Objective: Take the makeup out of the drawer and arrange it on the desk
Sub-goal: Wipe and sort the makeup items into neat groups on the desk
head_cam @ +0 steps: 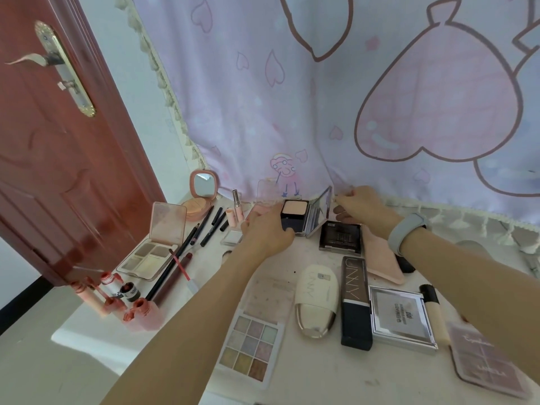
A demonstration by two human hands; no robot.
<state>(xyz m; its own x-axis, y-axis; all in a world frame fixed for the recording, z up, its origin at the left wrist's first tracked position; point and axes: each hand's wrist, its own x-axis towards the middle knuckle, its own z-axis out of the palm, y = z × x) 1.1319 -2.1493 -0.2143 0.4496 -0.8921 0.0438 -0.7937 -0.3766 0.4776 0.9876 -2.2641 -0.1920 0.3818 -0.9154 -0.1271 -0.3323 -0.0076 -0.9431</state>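
Observation:
A black powder compact (pixel 295 213) stands open at the back of the white desk (pixel 318 381), its mirrored lid (pixel 320 210) raised to the right. My left hand (pixel 267 230) grips the compact's base at its front left corner. My right hand (pixel 361 204) pinches the top edge of the lid. Around them lie a pastel eyeshadow palette (pixel 251 344), a white oval case (pixel 317 299), a black UNNY tube (pixel 355 301), a silver square box (pixel 401 315) and a black square compact (pixel 340 238).
To the left are an open pink palette (pixel 155 244), dark pencils (pixel 190 244), lip glosses (pixel 117 296) and a round pink mirror compact (pixel 203 190). A pink palette (pixel 485 358) lies at front right. A curtain (pixel 350 97) hangs behind; a red door (pixel 58 156) stands left.

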